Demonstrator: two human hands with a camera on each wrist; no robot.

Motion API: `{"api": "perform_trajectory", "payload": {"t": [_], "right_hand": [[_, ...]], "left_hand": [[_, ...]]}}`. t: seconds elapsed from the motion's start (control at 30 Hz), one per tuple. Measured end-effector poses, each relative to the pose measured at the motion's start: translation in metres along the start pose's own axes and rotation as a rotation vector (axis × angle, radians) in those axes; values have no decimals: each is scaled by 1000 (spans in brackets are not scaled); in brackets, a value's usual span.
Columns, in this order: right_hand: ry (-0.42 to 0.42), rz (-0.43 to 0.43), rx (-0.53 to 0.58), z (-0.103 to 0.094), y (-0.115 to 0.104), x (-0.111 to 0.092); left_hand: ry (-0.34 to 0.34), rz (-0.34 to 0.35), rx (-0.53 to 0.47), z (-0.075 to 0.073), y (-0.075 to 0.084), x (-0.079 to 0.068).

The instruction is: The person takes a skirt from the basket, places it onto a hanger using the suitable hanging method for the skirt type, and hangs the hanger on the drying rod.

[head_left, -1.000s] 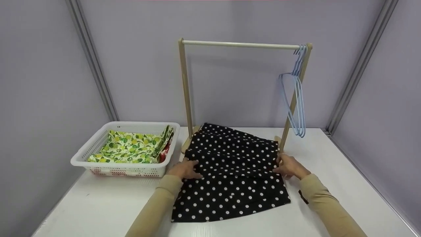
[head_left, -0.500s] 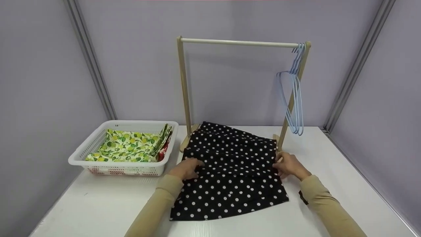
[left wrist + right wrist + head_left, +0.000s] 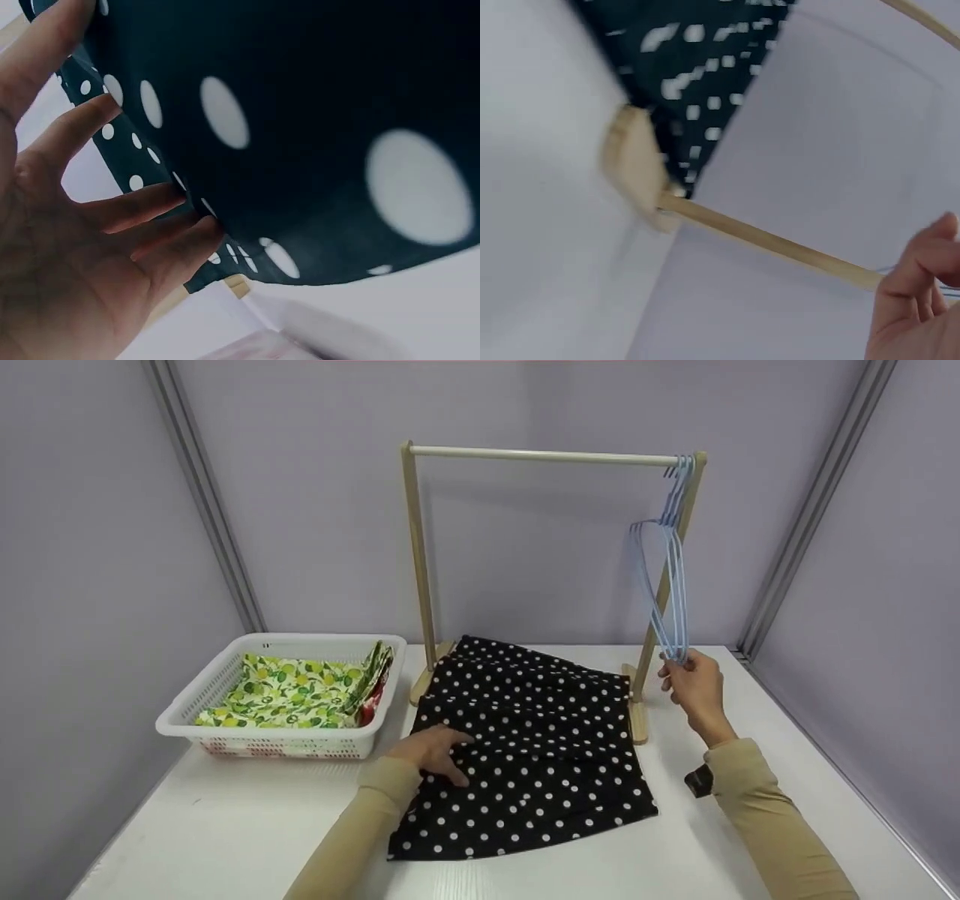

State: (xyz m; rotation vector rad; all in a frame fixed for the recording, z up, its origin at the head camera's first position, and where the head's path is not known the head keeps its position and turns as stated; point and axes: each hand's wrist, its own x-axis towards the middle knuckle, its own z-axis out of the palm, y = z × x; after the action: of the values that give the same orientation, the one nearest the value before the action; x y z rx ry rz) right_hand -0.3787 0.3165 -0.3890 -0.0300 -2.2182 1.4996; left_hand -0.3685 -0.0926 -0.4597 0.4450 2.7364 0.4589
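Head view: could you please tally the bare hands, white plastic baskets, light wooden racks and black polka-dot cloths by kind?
Bare left hand and right hand: 2
White plastic basket: 1
Light wooden rack: 1
Black polka-dot cloth: 1
Total: 5

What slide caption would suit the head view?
Left hand touching white-dotted black cloth, right hand at thin light-blue hangers on a wooden rack.

White-dotted black cloth point(image 3: 525, 757); blue hangers point(image 3: 676, 592); yellow-green fabric point(image 3: 292, 691); red piece point(image 3: 372, 708), pattern unclear.
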Motion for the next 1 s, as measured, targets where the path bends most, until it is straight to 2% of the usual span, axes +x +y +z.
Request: {"api": "perform_trajectory", "payload": {"t": [0.1,0.17,0.27,0.33,0.43,0.53,0.67,0.77,0.9,1.0], "right_hand": [[102,24,182,-9,-20,4],[163,0,282,-14,-33,6],[230,-72,327,-19,-50,9],[263,-129,295,-20,-62,9],[313,-197,171,-20,-77,9],[343,-271,-2,-16,-89,7],[320,-378,-341,-10,-102,6],[274,-414,-544,-5,-108,6],[227,-419,-642,-1,-109,10],[226,-448,-672,-1,-107,14]], "left_hand": [[-8,-10,5,-2,1,0],[-15,-15,10,-3,0,1],[-18,-23,19,-2,1,2],[-18,-27,23,-2,1,3],[-18,-24,22,-2,1,2],[-20,-27,20,-1,1,0],[-19,-25,27,-1,2,-1],[-16,-14,31,-2,2,-1],[-17,-11,32,-1,2,0],[-17,-13,27,0,2,1]]}}
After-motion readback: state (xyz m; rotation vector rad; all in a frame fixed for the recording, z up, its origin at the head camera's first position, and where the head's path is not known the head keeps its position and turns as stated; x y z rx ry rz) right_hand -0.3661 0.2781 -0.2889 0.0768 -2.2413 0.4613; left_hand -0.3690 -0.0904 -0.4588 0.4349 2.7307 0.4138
